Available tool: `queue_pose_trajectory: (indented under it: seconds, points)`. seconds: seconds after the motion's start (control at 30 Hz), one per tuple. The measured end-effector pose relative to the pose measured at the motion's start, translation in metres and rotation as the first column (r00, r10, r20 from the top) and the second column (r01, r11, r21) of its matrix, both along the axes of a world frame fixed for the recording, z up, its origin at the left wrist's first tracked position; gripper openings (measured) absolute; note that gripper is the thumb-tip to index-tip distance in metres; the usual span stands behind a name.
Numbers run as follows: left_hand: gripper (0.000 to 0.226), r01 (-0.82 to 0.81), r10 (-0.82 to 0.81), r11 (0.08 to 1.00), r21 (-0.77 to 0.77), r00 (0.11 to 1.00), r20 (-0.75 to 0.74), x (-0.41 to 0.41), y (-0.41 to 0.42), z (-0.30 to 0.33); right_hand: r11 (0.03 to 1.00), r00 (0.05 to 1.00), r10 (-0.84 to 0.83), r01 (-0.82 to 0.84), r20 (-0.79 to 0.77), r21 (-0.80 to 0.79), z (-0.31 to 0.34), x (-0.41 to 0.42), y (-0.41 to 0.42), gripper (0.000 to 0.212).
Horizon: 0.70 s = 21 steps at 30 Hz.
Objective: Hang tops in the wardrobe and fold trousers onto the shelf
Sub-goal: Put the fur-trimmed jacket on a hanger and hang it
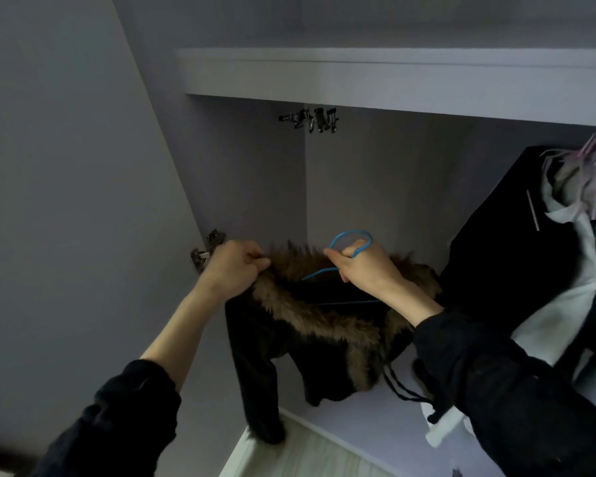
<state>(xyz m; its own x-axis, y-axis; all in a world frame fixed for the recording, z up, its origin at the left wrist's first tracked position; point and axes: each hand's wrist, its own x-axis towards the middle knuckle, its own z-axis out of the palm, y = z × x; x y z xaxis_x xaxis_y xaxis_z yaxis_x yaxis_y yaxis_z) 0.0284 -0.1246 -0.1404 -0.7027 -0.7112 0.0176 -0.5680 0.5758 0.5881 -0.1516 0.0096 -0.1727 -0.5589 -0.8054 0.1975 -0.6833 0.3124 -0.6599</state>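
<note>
Both hands busy: my left hand (233, 268) pinches fur collar (289, 270) open; right hand (362, 266) grips hanger (350, 242), seating it inside jacket (276, 342).

Left arm: raised forward, dark sleeve pushed back from the forearm.
Left hand (233, 268): closed into a fist, fingers (255, 261) pinching the coat's fur edge (283, 266).
Right arm: raised, dark sleeve at the wrist.
Right hand (362, 266): curled round the blue hanger (351, 235) at its hook.
</note>
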Motion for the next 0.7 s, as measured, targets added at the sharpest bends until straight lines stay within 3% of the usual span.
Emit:
queue_pose_trajectory:
  seconds: [0.1, 0.2, 0.27, 0.33, 0.37, 0.43, 0.5, 0.57, 0.63, 0.7]
  points:
    - [0.014, 0.047, -0.046, 0.995, -0.083, 0.999, 0.013, -0.012, 0.013, -0.002, 0.998, 0.999, -0.030, 0.031, -0.013, 0.053, 0.017, 0.000, 0.000, 0.063]
    - [0.018, 0.063, -0.063, 0.980, -0.191, 0.998, 0.002, -0.015, 0.015, -0.009, 0.994, 0.992, -0.076, 0.068, 0.096, 0.086, 0.021, -0.004, 0.003, 0.060]
    - [0.023, 0.050, -0.078, 0.966, -0.254, 0.992, -0.100, -0.011, 0.014, -0.016, 0.990, 0.981, -0.119, 0.104, 0.152, 0.098, 0.016, -0.008, 0.006, 0.059]
    - [0.035, -0.061, -0.013, 0.952, -0.300, 0.971, -0.240, -0.001, 0.009, -0.027, 0.983, 0.961, -0.175, 0.157, 0.212, 0.096, 0.010, -0.014, 0.009, 0.058]
    - [0.043, -0.146, 0.065, 0.949, -0.280, 0.958, -0.279, 0.005, 0.006, -0.033, 0.978, 0.948, -0.205, 0.190, 0.243, 0.082, 0.008, -0.019, 0.012, 0.058]
    - [0.064, -0.223, 0.194, 0.968, -0.118, 0.956, -0.219, 0.018, -0.008, -0.050, 0.969, 0.913, -0.241, 0.246, 0.330, 0.029, 0.006, -0.028, 0.014, 0.057]
    - [0.088, -0.153, 0.161, 0.985, 0.077, 0.982, -0.100, 0.026, -0.018, -0.068, 0.956, 0.865, -0.246, 0.291, 0.438, -0.038, 0.007, -0.036, 0.018, 0.056]
    - [0.097, -0.094, 0.116, 0.977, 0.190, 0.988, -0.105, 0.024, -0.022, -0.078, 0.944, 0.818, -0.227, 0.318, 0.529, -0.085, 0.011, -0.040, 0.020, 0.054]
    - [0.084, -0.084, 0.121, 0.972, 0.220, 0.979, -0.164, 0.016, -0.026, -0.081, 0.936, 0.768, -0.204, 0.334, 0.608, -0.108, 0.014, -0.043, 0.022, 0.051]
    - [0.043, -0.112, 0.150, 0.977, 0.182, 0.965, -0.213, 0.008, -0.027, -0.071, 0.926, 0.745, -0.205, 0.357, 0.635, -0.119, 0.015, -0.046, 0.023, 0.049]
